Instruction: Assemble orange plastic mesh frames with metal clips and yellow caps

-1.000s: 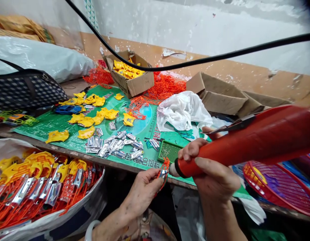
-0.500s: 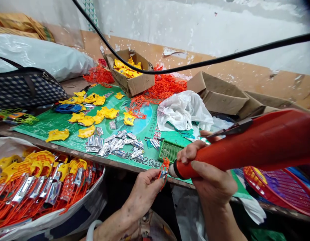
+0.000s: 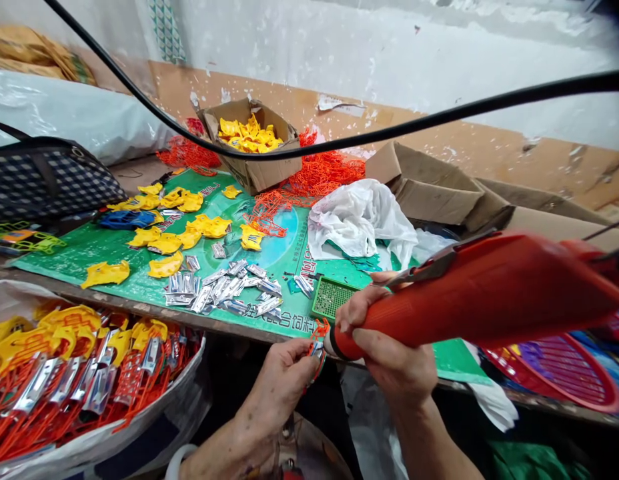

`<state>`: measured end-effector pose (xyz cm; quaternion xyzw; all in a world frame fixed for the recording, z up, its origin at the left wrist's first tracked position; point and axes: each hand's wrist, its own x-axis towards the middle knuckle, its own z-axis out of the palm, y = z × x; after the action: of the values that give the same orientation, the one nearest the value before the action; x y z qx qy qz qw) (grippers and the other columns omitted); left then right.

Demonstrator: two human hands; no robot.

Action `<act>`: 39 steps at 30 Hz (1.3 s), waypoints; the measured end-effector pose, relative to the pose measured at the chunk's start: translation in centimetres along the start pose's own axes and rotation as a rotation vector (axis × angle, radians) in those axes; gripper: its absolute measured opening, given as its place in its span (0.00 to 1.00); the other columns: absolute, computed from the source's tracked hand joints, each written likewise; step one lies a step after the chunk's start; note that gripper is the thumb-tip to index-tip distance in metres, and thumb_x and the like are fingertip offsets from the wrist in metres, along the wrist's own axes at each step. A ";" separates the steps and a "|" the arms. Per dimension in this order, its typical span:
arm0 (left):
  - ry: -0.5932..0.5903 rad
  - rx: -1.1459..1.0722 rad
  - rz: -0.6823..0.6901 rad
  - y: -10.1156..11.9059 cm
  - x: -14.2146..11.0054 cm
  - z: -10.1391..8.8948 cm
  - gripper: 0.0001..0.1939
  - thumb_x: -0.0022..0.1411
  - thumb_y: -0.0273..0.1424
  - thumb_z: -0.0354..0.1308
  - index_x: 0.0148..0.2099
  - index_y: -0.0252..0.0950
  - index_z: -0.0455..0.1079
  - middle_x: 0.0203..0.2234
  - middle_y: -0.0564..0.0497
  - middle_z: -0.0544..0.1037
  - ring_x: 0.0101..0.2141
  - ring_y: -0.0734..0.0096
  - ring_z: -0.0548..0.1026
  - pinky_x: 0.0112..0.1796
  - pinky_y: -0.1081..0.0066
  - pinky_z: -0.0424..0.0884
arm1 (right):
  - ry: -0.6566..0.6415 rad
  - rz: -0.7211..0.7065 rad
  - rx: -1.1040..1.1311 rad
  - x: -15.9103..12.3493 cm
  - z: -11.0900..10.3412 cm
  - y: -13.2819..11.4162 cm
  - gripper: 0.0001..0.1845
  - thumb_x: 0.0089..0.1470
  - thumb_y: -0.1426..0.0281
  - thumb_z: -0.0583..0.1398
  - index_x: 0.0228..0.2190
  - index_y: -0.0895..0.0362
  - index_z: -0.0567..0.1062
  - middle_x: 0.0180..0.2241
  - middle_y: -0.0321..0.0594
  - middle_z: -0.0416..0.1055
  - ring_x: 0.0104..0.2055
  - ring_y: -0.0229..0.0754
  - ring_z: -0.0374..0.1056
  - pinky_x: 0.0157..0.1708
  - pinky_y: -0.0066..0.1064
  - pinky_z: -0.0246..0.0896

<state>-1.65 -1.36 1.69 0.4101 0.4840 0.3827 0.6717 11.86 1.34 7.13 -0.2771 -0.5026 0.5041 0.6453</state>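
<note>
My left hand pinches a small orange plastic frame with a silvery plate at its side, just beyond the table's front edge. Wrapped round the front of a red electric screwdriver, my right hand keeps its pale nose against this piece. The bit and the exact contact spot are hidden. Beyond the hands lie a green tray holding tiny parts and a heap of silvery metal clips. Yellow plastic shells are scattered farther back, beside a blue one.
A black cable sags across the view. At lower left stands a white sack full of orange, yellow and silver assemblies. Behind are a cardboard box of yellow shells, orange netlike frames and a white plastic bag. A red basket sits right.
The screwdriver's rear end has dropped, and my right hand has turned and shifted left with it. The nose stays at the orange piece. The whole view has slid slightly, and the cable hangs differently.
</note>
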 end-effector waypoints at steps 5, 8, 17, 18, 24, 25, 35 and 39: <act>0.033 0.015 0.064 0.2 0.2 -0.3 0.12 0.52 0.38 0.61 0.31 0.32 0.74 0.19 0.56 0.67 0.23 0.75 0.63 0.26 0.75 0.58 | -0.005 -0.008 0.037 1.1 -0.1 -0.6 0.22 0.41 0.77 0.64 0.40 0.49 0.70 0.26 0.28 0.71 0.26 0.36 0.67 0.34 0.36 0.66; 0.078 0.006 -0.005 0.4 0.6 -1.0 0.15 0.55 0.42 0.60 0.36 0.33 0.73 0.15 0.60 0.62 0.16 0.81 0.56 0.18 0.78 0.52 | 0.123 -0.089 0.043 3.0 -0.9 -1.0 0.16 0.38 0.77 0.64 0.33 0.53 0.73 0.24 0.30 0.71 0.24 0.37 0.67 0.29 0.35 0.65; 0.225 -0.076 -0.001 0.7 1.5 -3.3 0.19 0.50 0.42 0.62 0.39 0.37 0.62 0.17 0.62 0.68 0.14 0.81 0.63 0.16 0.80 0.62 | 0.466 -0.185 -0.263 9.0 -7.5 3.3 0.09 0.32 0.72 0.67 0.21 0.59 0.73 0.22 0.33 0.70 0.21 0.37 0.65 0.24 0.33 0.63; 0.212 -0.067 -0.005 0.8 1.5 -3.2 0.18 0.51 0.42 0.61 0.38 0.37 0.62 0.17 0.62 0.68 0.14 0.81 0.64 0.16 0.80 0.63 | 0.476 -0.185 -0.272 9.2 -7.9 3.7 0.09 0.32 0.72 0.67 0.21 0.59 0.73 0.21 0.33 0.70 0.21 0.37 0.65 0.24 0.33 0.63; 0.133 0.041 -0.050 0.9 2.2 -2.3 0.14 0.52 0.40 0.58 0.33 0.38 0.60 0.16 0.61 0.68 0.14 0.78 0.66 0.16 0.77 0.66 | 0.464 -0.161 -0.316 9.5 -9.0 5.1 0.07 0.34 0.72 0.66 0.21 0.59 0.75 0.21 0.34 0.71 0.22 0.38 0.65 0.25 0.33 0.62; 0.130 0.071 -0.058 0.9 2.4 -2.2 0.14 0.52 0.41 0.58 0.33 0.38 0.60 0.16 0.61 0.68 0.14 0.78 0.66 0.15 0.77 0.66 | 0.460 -0.157 -0.322 9.5 -9.1 5.3 0.06 0.34 0.72 0.66 0.21 0.59 0.75 0.21 0.34 0.70 0.22 0.38 0.65 0.25 0.34 0.62; 0.091 0.310 -0.055 1.4 2.9 -3.6 0.14 0.54 0.42 0.57 0.33 0.36 0.64 0.16 0.62 0.63 0.15 0.80 0.62 0.14 0.81 0.61 | 0.461 -0.146 -0.350 9.6 -9.5 6.0 0.05 0.35 0.71 0.65 0.21 0.58 0.74 0.21 0.34 0.70 0.22 0.38 0.65 0.26 0.34 0.62; 0.088 0.282 -0.038 1.6 2.8 -3.6 0.19 0.54 0.41 0.58 0.43 0.35 0.65 0.17 0.62 0.64 0.15 0.78 0.64 0.14 0.79 0.62 | 0.459 -0.147 -0.357 9.6 -9.6 6.0 0.05 0.35 0.71 0.65 0.20 0.58 0.74 0.20 0.33 0.70 0.22 0.38 0.64 0.26 0.34 0.62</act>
<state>-4.64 2.42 1.52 0.4740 0.5695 0.3156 0.5928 18.43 13.74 2.15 -0.4555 -0.4431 0.2840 0.7180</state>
